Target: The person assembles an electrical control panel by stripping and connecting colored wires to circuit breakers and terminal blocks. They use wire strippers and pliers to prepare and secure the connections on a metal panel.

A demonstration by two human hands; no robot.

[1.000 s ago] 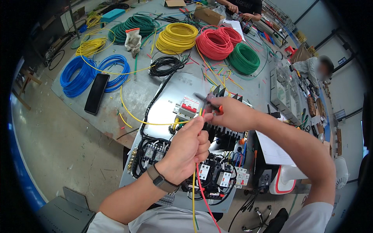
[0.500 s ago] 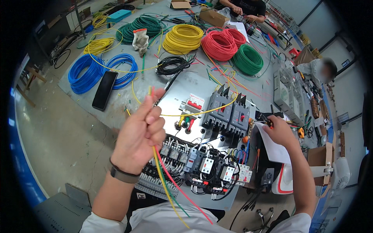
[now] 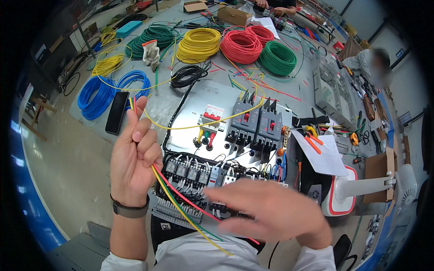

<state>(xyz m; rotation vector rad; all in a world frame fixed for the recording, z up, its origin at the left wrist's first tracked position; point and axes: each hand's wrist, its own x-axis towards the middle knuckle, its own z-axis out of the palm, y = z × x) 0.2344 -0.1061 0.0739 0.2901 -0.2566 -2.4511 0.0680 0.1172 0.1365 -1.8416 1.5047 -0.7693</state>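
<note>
My left hand (image 3: 138,158) is closed round a small bundle of wires. Yellow, green and red wires (image 3: 176,204) hang down from the fist, and their short ends stick up above the thumb. My right hand (image 3: 271,210) is blurred, its fingers stretched out and apart, with nothing seen in it. It hovers over the lower part of a metal mounting plate (image 3: 181,128), hiding some of the wired parts there. On the plate stand two dark grey circuit breakers (image 3: 244,119) and a small breaker with a red lever (image 3: 211,117). Orange-handled pliers (image 3: 313,144) lie on a paper sheet (image 3: 327,156) to the right.
Coils of blue wire (image 3: 95,97), yellow wire (image 3: 197,45), red wire (image 3: 241,45) and green wire (image 3: 278,58) lie across the table. A phone (image 3: 117,113) and a glove (image 3: 151,56) are on the left. A white fan (image 3: 341,194) stands right. Other people are farther back.
My right hand has let go of the pliers on the paper and swung left and nearer, over the plate. My left hand, still gripping the wires, has shifted slightly left and down.
</note>
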